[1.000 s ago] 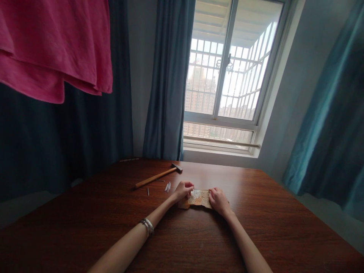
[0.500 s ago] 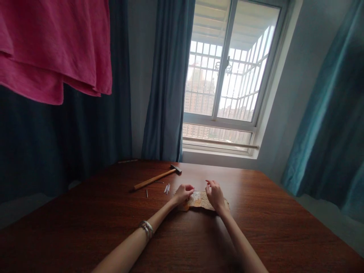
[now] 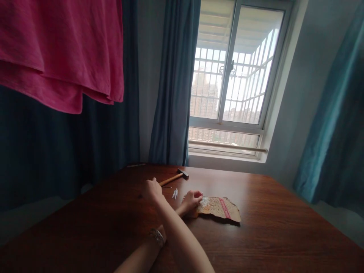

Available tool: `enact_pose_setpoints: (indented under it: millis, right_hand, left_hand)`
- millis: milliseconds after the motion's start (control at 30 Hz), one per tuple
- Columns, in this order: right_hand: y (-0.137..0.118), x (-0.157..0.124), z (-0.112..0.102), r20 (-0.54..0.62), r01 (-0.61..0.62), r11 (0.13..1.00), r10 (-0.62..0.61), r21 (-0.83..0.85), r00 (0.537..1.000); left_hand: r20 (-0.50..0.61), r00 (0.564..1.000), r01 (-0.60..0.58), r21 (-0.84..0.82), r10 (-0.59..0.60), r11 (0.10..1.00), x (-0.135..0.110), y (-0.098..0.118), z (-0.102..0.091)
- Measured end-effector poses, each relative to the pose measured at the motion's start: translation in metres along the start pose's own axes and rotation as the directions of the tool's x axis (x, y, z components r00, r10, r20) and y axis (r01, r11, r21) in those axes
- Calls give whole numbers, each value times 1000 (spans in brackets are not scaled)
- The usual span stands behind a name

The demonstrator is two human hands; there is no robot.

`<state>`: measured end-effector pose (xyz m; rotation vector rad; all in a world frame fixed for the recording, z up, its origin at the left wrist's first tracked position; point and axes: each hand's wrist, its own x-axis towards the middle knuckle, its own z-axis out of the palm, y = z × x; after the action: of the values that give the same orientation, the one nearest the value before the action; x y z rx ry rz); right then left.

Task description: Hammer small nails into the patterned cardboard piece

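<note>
My left hand [image 3: 193,201], with a bracelet on its wrist, pinches a thin nail [image 3: 202,197] upright at the left part of a piece of cardboard [image 3: 217,208]. The cardboard is dotted with many holes and has a pink stripe. Crossing over the left forearm, my right hand [image 3: 153,190] is closed round the handle of a hammer [image 3: 172,179]; its fingertips are mostly hidden. The hammer lies on the table, its metal head pointing to the window.
Several loose nails [image 3: 175,193] lie between the hammer and the cardboard on the brown wooden table [image 3: 270,227]. A pink cloth [image 3: 62,57] hangs at upper left. Blue curtains [image 3: 173,94] and a barred window stand behind the table.
My right hand has left the cardboard and crossed leftward over my left arm to the hammer handle. The left hand keeps its pinch at the cardboard. The view has shifted slightly.
</note>
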<state>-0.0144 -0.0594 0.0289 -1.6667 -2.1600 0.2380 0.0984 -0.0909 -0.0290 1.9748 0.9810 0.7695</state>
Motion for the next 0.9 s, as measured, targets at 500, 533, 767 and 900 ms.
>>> enact_pose_setpoints:
  millis: [500,533,767,900]
  right_hand:
    - [-8,9,39,-16,-65,997,65,-43,998]
    - [-9,9,39,-28,-85,996,85,-29,996]
    - [2,9,39,-110,-279,958,284,59,952]
    - [11,7,35,-45,-324,944,327,57,944]
  left_hand:
    - [-32,999,-10,76,13,997,-7,10,-8]
    - [-29,1000,-7,82,10,997,-7,10,-8]
    - [-36,999,-29,116,34,993,-4,5,-6]
    - [-41,997,-55,151,62,987,-1,-3,-3]
